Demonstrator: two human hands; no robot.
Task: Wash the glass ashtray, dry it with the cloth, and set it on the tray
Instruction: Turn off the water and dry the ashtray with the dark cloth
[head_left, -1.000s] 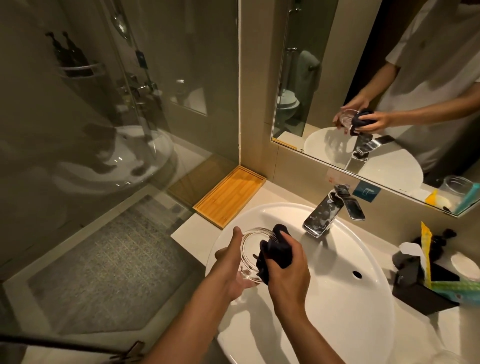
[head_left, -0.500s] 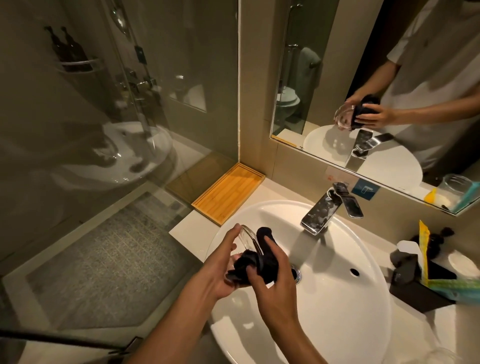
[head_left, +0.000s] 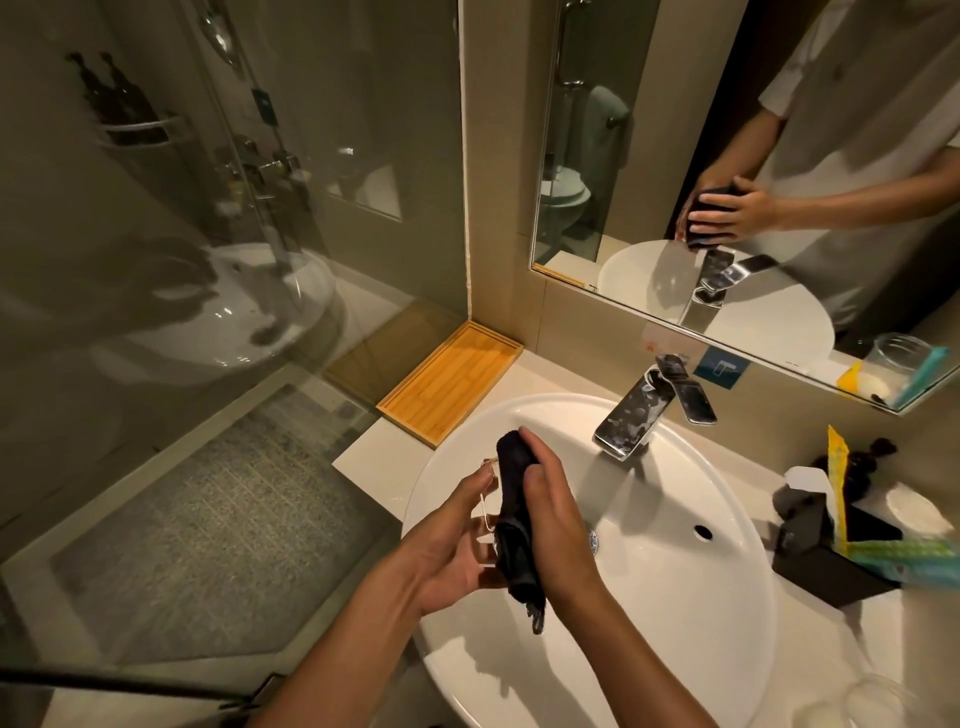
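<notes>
Cloth (head_left: 514, 514) now upright, covering ashtray (head_left: 485, 512).

White oval basin (head_left: 675, 597) set in a pale tabletop (head_left: 374, 457); chrome faucet (head_left: 636, 410) at its back edge, water-spotted. Wall mirror (head_left: 649, 156) above. Black holder (head_left: 826, 566) with yellow and green packets stands right of the basin; glass shower partition (head_left: 234, 208) to the left.

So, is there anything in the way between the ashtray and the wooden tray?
Nothing visible blocks it. The glass ashtray is held over the sink, and the wooden tray lies empty on the counter beyond the sink's left rim.
</notes>
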